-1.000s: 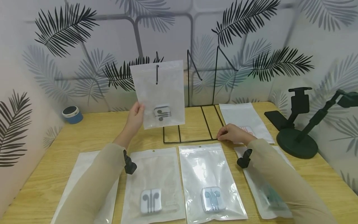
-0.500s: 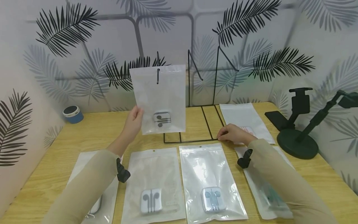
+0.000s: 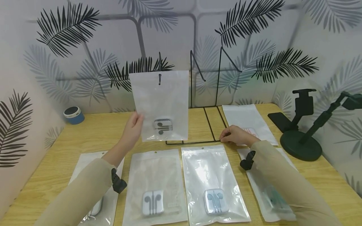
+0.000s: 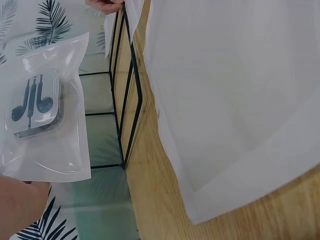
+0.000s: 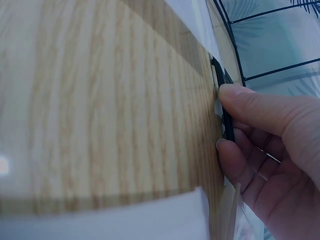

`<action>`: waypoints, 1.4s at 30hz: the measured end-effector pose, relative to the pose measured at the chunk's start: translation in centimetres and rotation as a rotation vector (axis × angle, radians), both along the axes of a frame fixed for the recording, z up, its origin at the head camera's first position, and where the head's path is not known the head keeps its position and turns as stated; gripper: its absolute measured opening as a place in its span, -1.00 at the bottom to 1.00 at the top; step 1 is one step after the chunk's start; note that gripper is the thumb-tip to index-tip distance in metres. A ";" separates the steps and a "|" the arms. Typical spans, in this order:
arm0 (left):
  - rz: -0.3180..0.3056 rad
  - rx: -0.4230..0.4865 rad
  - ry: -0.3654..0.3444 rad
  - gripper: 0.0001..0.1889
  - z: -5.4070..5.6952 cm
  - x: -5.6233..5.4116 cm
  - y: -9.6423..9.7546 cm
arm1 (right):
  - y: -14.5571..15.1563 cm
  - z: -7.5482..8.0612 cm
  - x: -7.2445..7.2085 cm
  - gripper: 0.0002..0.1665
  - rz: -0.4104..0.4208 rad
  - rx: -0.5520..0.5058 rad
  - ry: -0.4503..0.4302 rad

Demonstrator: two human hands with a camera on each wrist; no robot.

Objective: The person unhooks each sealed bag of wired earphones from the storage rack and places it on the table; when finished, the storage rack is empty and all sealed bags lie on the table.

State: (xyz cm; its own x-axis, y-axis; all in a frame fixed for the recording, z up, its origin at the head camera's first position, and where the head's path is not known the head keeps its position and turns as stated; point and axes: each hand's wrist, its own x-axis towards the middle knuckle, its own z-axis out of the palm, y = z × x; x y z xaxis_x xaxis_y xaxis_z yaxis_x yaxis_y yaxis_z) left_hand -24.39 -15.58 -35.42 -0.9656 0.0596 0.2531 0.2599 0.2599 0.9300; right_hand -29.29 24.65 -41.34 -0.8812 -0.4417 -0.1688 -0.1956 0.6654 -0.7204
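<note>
A white zip bag (image 3: 158,97) with boxed earphones (image 3: 163,126) near its bottom hangs upright, a black hook (image 3: 159,79) through its top hole. My left hand (image 3: 132,129) holds its lower left edge; in the left wrist view that hand (image 4: 22,205) is mostly cut off beneath the bag (image 4: 70,160). The hook belongs to a black wire rack (image 3: 198,142) standing on the table. At the rack's front right corner, my right hand (image 3: 237,135) grips the base. The right wrist view has thumb and fingers of this hand (image 5: 270,140) around the black wire (image 5: 227,122).
Several bagged earphone sets lie in front, including a grey one (image 3: 154,175) and a blue one (image 3: 209,171). Another bag (image 3: 240,114) lies behind my right hand. A dark stand (image 3: 301,144) is at the right; a blue round speaker (image 3: 74,116) sits back left.
The hanging bag has come lower and nearer along the hook, with my left hand moving down and slightly left alongside it. My right hand stays at the rack's corner.
</note>
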 end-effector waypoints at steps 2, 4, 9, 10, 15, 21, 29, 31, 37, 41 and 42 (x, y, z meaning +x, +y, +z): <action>-0.003 0.002 0.004 -0.76 0.0 0.3 -0.1 | 0.0 0.1 0.1 -0.92 0.000 -0.001 0.001; -0.010 0.005 0.005 -0.72 -0.1 0.6 -0.2 | -0.1 0.1 0.1 -0.92 0.001 -0.003 0.002; -0.051 0.026 -0.020 -0.63 -0.1 1.7 -0.4 | -0.1 0.1 0.1 -0.91 0.007 -0.007 0.006; -0.057 0.029 -0.026 -0.62 -0.1 1.9 -0.4 | -0.1 0.1 0.1 -0.91 0.007 -0.008 0.006; -0.043 0.019 -0.026 -0.68 0.0 2.9 -0.3 | -0.1 0.1 0.2 -0.92 0.002 -0.006 0.003; -0.082 0.045 -0.049 -0.60 0.1 4.1 -0.2 | -0.1 0.1 0.2 -0.92 -0.004 -0.002 0.000; -0.103 0.042 -0.060 -0.57 0.5 5.2 -0.1 | 0.0 0.1 0.2 -0.92 -0.011 0.003 0.002; -0.088 0.032 -0.070 -0.59 0.6 5.5 -0.1 | 0.0 0.0 0.2 -0.92 -0.010 0.003 0.002; -0.059 0.004 -0.084 -0.62 1.1 6.8 -0.4 | 0.0 0.0 0.2 -0.92 -0.012 0.002 -0.001; -0.045 0.025 -0.050 -0.63 1.6 7.7 -1.3 | -0.1 0.1 0.2 -0.92 -0.014 0.008 0.005; -0.038 0.029 -0.045 -0.63 1.7 8.0 -1.6 | -0.1 0.1 0.2 -0.92 -0.012 0.010 0.007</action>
State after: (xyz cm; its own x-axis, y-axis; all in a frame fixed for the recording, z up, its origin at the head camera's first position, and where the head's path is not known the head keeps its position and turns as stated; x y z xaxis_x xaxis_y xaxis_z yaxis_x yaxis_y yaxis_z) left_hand -16.43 -17.15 -33.71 -0.9731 0.0899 0.2120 0.2272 0.2237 0.9478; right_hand -29.07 24.56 -41.24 -0.8875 -0.4293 -0.1674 -0.1923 0.6752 -0.7121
